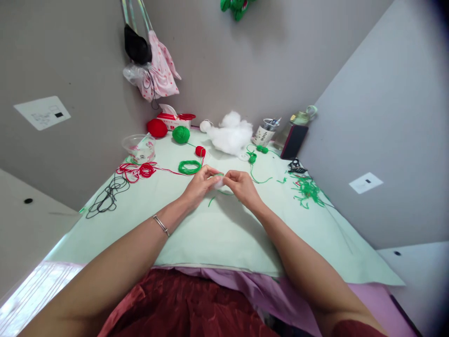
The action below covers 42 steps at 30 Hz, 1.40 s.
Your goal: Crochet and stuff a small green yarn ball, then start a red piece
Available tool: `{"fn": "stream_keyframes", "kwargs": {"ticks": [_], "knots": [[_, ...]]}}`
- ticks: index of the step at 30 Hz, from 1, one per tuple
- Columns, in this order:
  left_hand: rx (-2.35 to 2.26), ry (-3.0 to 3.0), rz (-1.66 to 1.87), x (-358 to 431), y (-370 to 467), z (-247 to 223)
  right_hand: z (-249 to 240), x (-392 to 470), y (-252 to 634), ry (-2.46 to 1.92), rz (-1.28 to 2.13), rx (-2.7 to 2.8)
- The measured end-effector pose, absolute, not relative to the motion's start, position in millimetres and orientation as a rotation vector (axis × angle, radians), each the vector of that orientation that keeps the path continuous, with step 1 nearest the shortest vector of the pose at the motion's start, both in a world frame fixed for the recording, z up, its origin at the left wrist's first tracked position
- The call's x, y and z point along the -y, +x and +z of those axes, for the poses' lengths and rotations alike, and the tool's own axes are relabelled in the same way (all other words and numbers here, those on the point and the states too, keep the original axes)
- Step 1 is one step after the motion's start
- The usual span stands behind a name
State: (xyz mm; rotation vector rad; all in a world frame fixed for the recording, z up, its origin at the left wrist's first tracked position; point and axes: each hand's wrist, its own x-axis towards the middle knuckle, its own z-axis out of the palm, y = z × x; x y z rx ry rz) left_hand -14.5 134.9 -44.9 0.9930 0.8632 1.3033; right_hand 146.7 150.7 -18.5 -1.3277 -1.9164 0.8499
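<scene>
Stuffing pile: fluffy white stuffing point(229, 139) heaped toward the back of a pale green surface point(217, 248).
White tuft: a small tuft point(218, 184) with a bit of green at its top edge, held on the person's side of the pile.
Left hand: the left hand point(199, 187), in front of the pile and slightly left, has its fingers closed around the tuft.
Right hand: the right hand point(242, 188), in front of the pile and slightly right, pinches the tuft's other side with its fingers.
Yarn: left of the pile, a green ball point(181, 135) and a larger red ball point(156, 128); right and nearer the person, green scraps point(310, 191).
Phone: a dark phone point(294, 142) leans upright, right of the pile.
</scene>
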Motion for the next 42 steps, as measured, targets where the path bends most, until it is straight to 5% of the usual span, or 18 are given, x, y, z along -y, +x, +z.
{"fn": "stream_keyframes", "kwargs": {"ticks": [12, 39, 42], "knots": [[-1.141, 1.059, 1.381, -145, -12, -59, -14, -128, 127, -1.332, 0.596, 2.117], [-1.05, 1.02, 1.433, -141, -12, -50, -5, -138, 146, -1.19, 0.62, 2.055], [-1.029, 0.993, 1.433, -138, -12, -46, -2, -141, 148, -0.922, 0.928, 1.943]]}}
